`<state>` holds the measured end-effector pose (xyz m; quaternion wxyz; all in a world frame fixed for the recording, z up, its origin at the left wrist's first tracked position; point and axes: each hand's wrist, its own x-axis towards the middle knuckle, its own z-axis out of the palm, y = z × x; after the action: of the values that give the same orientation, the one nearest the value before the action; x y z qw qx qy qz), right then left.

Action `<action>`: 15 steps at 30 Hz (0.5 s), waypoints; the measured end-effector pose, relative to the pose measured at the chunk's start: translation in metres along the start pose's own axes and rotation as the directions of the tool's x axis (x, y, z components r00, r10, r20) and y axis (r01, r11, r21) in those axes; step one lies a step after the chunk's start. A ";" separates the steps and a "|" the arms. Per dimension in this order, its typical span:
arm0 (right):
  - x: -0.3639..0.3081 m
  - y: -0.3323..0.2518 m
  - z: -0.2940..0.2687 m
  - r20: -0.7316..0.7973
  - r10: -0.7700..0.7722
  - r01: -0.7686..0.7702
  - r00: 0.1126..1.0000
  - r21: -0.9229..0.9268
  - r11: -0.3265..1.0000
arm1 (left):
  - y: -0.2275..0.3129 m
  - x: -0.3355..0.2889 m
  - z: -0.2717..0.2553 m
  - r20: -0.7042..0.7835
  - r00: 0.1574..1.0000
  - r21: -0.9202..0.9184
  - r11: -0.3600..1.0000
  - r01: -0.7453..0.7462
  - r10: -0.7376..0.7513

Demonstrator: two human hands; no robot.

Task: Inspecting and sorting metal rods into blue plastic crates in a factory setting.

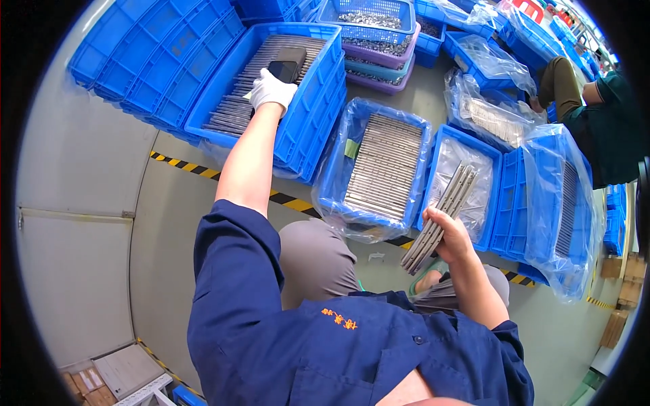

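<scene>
My left hand (273,92), in a white glove, is over a blue crate (323,86) filled with rows of thin metal strips (233,111). Its fingers are curled at the lower edge of a dark rectangular block (284,70), whose kind I cannot make out; a brown box-like piece (292,55) adjoins it. My bare right hand (452,233) is closed around a bundle of long silvery metal strips (443,211), tilted over a plastic-lined blue crate (496,169). Between the hands, another lined crate (328,186) holds a row of metal strips (384,166).
Stacked blue crates (156,61) rise at the far left. Baskets of small metal parts (379,40) stand at the back. On the right are plastic-draped crates (528,196) and another person (609,128). Black-and-yellow tape (291,201) crosses the floor.
</scene>
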<state>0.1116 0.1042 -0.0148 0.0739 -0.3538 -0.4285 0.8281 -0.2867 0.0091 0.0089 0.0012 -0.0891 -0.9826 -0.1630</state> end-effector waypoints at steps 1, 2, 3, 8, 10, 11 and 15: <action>-0.001 0.000 0.001 -0.002 0.001 -0.001 1.000 0.001 1.000 | 0.001 -0.001 0.000 0.011 1.000 0.001 1.000 0.004 -0.004; -0.003 -0.002 0.003 -0.012 -0.001 0.001 1.000 -0.002 1.000 | 0.002 -0.001 0.000 0.010 1.000 -0.002 1.000 0.001 -0.001; -0.004 -0.002 0.004 -0.023 -0.003 0.003 1.000 -0.004 1.000 | 0.002 -0.001 0.001 0.004 1.000 -0.001 1.000 -0.001 0.001; -0.006 0.000 0.005 0.019 0.010 -0.010 1.000 0.003 1.000 | -0.009 0.004 -0.001 0.010 1.000 0.018 1.000 -0.012 0.012; -0.007 -0.001 0.007 0.022 0.010 -0.010 1.000 0.002 1.000 | -0.019 0.004 -0.009 -0.030 0.989 0.031 0.989 -0.145 0.146; -0.007 0.000 0.008 0.001 0.005 -0.006 1.000 0.016 1.000 | -0.022 -0.003 -0.015 -0.126 0.968 -0.035 0.974 -0.223 0.217; -0.008 -0.005 0.002 -0.020 -0.011 0.012 1.000 0.041 0.999 | -0.007 -0.081 -0.041 -0.383 0.842 -0.571 0.618 -0.540 0.381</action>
<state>0.1152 0.1027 -0.0067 0.0902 -0.3581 -0.4125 0.8328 -0.2097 -0.0245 0.0428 0.1221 -0.3151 -0.7964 -0.5016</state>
